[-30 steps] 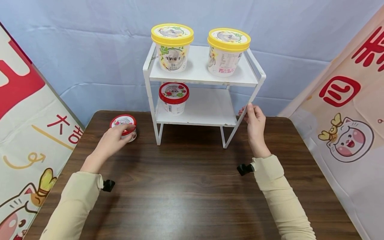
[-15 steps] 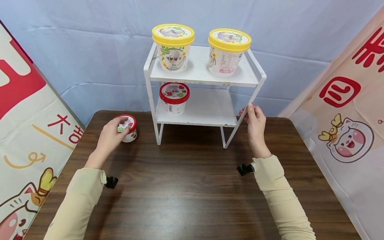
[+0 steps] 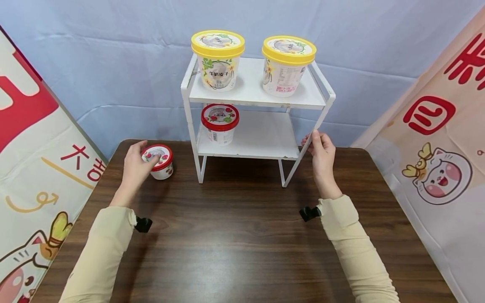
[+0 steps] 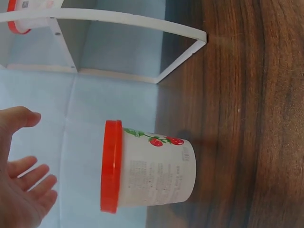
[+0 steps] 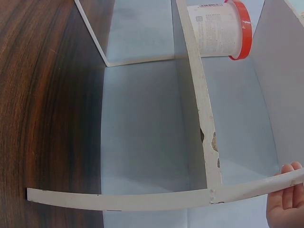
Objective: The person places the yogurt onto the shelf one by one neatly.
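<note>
A white tub with a red lid (image 3: 163,171) stands upright on the table, left of the white two-tier shelf (image 3: 265,136). My left hand (image 3: 133,168) hovers over the left side of its lid, thumb and fingers spread apart. In the left wrist view a gap shows between that hand and the tub (image 4: 154,171). With my right hand (image 3: 322,158) I grip the shelf's right front post (image 3: 303,150); in the right wrist view, curled fingers (image 5: 287,194) wrap the post. Another red-lidded tub (image 3: 220,126) sits on the lower tier, at the left.
Two larger tubs with yellow lids, a left one (image 3: 218,63) and a right one (image 3: 288,69), stand on the upper tier. The dark wooden table (image 3: 235,235) spreads in front. A pale blue cloth (image 3: 125,75) hangs behind, with printed banners at both sides.
My left hand has shifted up and left over the tub's lid, its fingers spreading wider. The tub stays about in place. My right hand has kept still on the post.
</note>
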`<state>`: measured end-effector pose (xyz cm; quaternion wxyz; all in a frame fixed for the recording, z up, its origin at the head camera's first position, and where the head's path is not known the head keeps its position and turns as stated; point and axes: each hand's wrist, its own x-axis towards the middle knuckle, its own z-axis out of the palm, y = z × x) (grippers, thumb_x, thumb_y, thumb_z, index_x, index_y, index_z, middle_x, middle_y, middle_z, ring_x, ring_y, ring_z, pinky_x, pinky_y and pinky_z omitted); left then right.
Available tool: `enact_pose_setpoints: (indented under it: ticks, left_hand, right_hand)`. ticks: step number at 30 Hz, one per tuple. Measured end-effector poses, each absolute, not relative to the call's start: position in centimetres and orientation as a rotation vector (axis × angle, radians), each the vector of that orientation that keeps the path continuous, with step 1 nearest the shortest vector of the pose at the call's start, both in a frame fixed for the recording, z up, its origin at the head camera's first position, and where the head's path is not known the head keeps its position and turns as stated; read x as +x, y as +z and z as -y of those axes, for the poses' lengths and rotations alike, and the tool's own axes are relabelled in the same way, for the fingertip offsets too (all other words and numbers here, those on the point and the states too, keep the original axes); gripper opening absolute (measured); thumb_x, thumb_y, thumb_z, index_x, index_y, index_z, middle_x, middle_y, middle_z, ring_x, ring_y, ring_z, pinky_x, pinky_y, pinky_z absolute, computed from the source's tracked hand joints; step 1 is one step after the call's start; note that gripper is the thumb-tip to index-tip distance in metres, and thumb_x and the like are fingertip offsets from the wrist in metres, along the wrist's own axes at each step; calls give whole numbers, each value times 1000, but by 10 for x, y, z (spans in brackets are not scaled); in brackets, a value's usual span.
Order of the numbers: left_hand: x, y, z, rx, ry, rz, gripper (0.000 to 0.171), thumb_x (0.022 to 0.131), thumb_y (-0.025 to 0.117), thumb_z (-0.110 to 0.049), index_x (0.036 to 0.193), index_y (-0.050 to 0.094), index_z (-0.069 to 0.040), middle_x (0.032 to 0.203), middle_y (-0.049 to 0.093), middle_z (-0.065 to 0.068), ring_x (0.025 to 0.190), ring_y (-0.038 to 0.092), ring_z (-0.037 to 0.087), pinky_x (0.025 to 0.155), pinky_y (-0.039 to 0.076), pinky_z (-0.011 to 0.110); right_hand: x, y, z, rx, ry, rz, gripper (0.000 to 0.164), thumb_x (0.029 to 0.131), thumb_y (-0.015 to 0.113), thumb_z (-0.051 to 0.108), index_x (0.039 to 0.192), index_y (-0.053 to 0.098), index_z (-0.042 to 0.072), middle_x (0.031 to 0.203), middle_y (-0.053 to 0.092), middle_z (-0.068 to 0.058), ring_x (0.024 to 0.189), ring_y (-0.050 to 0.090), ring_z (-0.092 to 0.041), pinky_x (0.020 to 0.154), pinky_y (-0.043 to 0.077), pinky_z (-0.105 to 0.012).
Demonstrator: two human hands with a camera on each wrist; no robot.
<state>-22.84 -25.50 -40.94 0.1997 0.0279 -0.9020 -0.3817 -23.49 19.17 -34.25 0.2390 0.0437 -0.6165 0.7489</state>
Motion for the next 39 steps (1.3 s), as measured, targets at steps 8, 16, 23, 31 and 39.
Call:
enact_pose_setpoints:
  ticks: [8,16,23,31,39]
  left_hand:
    - [-232,-415,259,195,-1170,2555,77,77,69,-17,136,27,8,130,34,28,120,35,40,99,30,50]
    - [-235,-423,262,329,-1295,2592,89,78,70,-24,141,15,6,139,25,28,127,27,39,104,25,49]
    - [-238,-430,262,408,-1392,2586,91,80,68,-29,141,11,6,142,21,27,130,24,37,106,23,46]
    - [-240,-440,266,475,-1484,2582,93,81,66,-33,143,6,4,144,16,26,131,22,36,106,23,47]
    - [-242,-454,267,482,-1565,2569,97,80,66,-32,142,2,5,144,14,27,132,20,37,107,21,47]
  right_hand:
    - [-235,-341,-191,114,2049,1693,20,95,47,16,81,55,4,76,58,-5,69,59,-13,71,49,-27]
    - [-235,-342,-192,112,2060,1682,20,95,47,16,80,56,6,77,57,-7,69,59,-14,69,49,-24]
    - [-235,-343,-192,112,2042,1697,21,95,47,17,79,56,7,77,58,-5,69,59,-13,71,49,-26]
    - [-236,-343,-192,114,2040,1691,21,95,47,16,79,56,6,77,58,-7,69,59,-13,69,49,-25]
    - [-235,-342,-192,116,2052,1676,21,95,47,14,79,56,3,77,58,-8,69,59,-13,70,50,-25]
